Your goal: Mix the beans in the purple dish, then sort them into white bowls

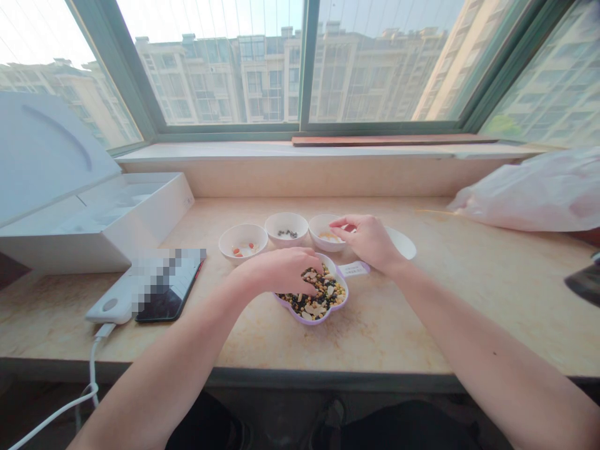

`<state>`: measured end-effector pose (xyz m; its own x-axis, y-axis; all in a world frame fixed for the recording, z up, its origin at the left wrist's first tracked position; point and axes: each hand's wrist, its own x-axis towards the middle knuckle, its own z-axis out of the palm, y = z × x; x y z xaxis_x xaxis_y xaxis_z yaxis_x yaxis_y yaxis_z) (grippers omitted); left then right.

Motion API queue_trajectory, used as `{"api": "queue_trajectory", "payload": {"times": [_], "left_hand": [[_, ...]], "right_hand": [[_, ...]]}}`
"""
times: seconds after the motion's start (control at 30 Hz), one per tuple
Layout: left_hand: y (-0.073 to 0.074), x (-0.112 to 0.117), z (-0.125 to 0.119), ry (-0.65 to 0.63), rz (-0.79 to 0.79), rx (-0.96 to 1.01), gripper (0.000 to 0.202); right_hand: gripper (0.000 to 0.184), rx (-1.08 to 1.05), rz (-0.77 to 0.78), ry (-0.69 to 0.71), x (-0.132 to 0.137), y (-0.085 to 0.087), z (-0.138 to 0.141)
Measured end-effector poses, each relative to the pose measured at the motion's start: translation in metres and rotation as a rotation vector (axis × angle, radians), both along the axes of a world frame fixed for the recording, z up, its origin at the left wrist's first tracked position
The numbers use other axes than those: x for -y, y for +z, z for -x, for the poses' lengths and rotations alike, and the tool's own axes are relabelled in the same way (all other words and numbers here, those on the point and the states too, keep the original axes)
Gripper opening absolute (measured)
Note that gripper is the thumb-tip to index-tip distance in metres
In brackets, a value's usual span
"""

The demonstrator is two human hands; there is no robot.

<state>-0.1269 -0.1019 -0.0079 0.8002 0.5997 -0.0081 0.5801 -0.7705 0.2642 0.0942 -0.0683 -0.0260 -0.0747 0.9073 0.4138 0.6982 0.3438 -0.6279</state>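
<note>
Nearest on the counter, the left hand is resting in the mix in the dish, its grip curling over the seeds so I cannot tell whether it is pinching any. Raking there could be flicking seeds over the low rim onto the counter. Just beyond, the right hand is hovering over the right bowl, its grip pressed together at the fingertips, and with the middle bowl sitting just beside, a loosely dropped seed could be bouncing into the wrong one.
</note>
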Motion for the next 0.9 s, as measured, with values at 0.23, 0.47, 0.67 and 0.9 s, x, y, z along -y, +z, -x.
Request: {"api": "queue_trajectory", "payload": {"times": [0.23,0.47,0.67,0.9], "left_hand": [[-0.007,0.001,-0.003,-0.043,0.069,-0.071,0.052],[-0.011,-0.006,-0.008,-0.064,0.066,-0.054,0.034],[-0.005,-0.006,-0.006,0.019,0.103,-0.058,0.023],[0.003,-0.001,-0.001,0.014,0.027,0.033,0.020]], "right_hand": [[0.022,0.132,-0.099,-0.117,-0.006,-0.002,-0.007],[0.020,0.161,-0.123,-0.109,-0.005,-0.002,-0.005],[0.018,0.154,-0.124,-0.093,-0.004,-0.002,-0.004],[0.019,0.124,-0.086,-0.011,0.006,0.001,0.005]]}}
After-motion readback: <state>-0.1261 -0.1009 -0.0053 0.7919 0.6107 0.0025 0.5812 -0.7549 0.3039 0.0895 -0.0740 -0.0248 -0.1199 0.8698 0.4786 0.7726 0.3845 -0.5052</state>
